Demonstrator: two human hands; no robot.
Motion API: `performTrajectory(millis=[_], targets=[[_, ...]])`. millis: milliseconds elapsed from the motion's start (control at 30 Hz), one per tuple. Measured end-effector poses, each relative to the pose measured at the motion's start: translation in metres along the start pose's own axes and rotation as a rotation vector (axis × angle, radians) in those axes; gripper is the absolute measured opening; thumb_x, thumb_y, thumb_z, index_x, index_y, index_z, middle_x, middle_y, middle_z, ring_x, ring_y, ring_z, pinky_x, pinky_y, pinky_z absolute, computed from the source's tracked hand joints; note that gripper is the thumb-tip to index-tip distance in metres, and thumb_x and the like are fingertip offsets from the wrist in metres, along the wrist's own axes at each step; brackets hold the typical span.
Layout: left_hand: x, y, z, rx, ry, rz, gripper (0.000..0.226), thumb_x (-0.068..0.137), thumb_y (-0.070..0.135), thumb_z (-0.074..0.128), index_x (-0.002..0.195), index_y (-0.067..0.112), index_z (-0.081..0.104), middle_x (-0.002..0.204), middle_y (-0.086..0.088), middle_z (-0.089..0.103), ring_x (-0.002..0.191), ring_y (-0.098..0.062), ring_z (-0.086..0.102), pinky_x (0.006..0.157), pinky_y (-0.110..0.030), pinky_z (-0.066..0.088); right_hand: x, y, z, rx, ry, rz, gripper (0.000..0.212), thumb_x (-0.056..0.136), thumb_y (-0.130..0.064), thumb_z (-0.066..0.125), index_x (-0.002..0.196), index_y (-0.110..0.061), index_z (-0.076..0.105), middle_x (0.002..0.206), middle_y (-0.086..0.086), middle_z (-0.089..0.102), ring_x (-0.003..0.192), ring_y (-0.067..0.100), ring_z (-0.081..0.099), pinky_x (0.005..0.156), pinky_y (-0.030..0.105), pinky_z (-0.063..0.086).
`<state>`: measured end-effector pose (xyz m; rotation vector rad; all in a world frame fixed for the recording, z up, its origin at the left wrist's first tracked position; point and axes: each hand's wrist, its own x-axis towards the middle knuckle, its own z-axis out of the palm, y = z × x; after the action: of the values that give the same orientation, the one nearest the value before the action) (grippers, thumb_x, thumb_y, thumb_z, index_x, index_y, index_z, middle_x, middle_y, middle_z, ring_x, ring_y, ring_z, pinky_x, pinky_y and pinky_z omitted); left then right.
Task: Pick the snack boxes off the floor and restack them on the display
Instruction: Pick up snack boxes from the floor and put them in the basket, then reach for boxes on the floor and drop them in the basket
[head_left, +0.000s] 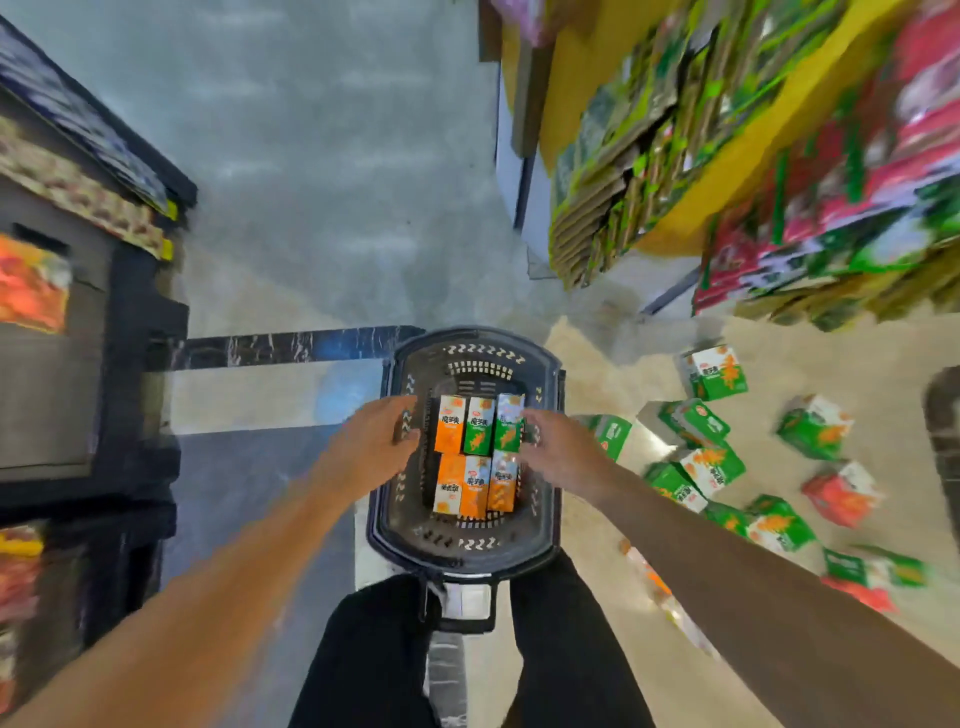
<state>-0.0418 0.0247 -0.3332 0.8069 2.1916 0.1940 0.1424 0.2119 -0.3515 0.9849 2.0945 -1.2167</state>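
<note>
Orange and green snack boxes (477, 454) sit between left hand (375, 437) and right hand (558, 451), each grip loosely spread on the basket (470, 545) sides, holding no box; a careless lift could spill them.

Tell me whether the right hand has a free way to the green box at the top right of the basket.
Probably yes. The right hand is already at the basket rim beside that green box, the basket is open on top, and nothing lies between them.
</note>
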Motion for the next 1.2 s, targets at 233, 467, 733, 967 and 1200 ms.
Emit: performTrajectory(millis=[233, 467, 733, 967, 1200], targets=[[-0.096, 0.043, -0.032, 0.198, 0.082, 0.368, 0.057, 0.098, 0.035, 0.055, 0.151, 0.024, 0.039, 0.154, -0.002, 0.042, 0.143, -0.022, 0.036, 0.118, -0.039, 0.029, -0.152, -0.008, -0.015, -0.076, 0.312, 0.035, 0.052, 0.097, -0.033, 0.058, 0.146, -0.024, 0.046, 0.144, 0.003, 0.051, 0.131, 0.024, 0.05, 0.103, 0.036, 0.043], [-0.169, 0.041, -0.009, 0.659, -0.105, 0.628, 0.074, 0.095, 0.065, 0.024, 0.155, 0.022, 0.031, 0.162, -0.003, 0.027, 0.15, -0.024, 0.02, 0.123, -0.039, 0.014, -0.286, 0.038, 0.081, -0.062, 0.458, 0.233, 0.06, 0.096, -0.047, 0.058, 0.148, -0.019, 0.044, 0.148, 0.006, 0.049, 0.135, 0.027, 0.045, 0.109, 0.035, 0.037], [-0.237, 0.106, 0.038, 0.829, -0.096, 0.839, 0.083, 0.09, 0.075, 0.016, 0.149, 0.025, 0.043, 0.159, -0.001, 0.036, 0.148, -0.024, 0.027, 0.121, -0.043, 0.019, -0.413, 0.114, 0.149, 0.054, 0.567, 0.385, 0.07, 0.095, -0.067, 0.041, 0.149, -0.021, 0.046, 0.156, 0.004, 0.041, 0.143, 0.029, 0.036, 0.116, 0.038, 0.031], [-0.297, 0.21, 0.145, 0.982, -0.114, 1.005, 0.089, 0.09, 0.076, 0.01, 0.132, 0.02, 0.065, 0.137, -0.009, 0.061, 0.128, -0.035, 0.056, 0.108, -0.05, 0.04, -0.546, 0.241, 0.194, 0.204, 0.73, 0.486, 0.064, 0.098, -0.06, 0.047, 0.148, -0.02, 0.046, 0.154, 0.005, 0.044, 0.142, 0.025, 0.037, 0.113, 0.033, 0.034], [-0.41, 0.353, 0.329, 1.067, -0.262, 1.306, 0.08, 0.089, 0.074, 0.019, 0.126, 0.022, 0.068, 0.128, -0.004, 0.067, 0.117, -0.029, 0.063, 0.1, -0.043, 0.05, -0.732, 0.411, 0.293, 0.423, 0.844, 0.816, 0.075, 0.088, -0.073, 0.049, 0.142, -0.021, 0.051, 0.145, 0.005, 0.055, 0.132, 0.026, 0.051, 0.108, 0.036, 0.042]])
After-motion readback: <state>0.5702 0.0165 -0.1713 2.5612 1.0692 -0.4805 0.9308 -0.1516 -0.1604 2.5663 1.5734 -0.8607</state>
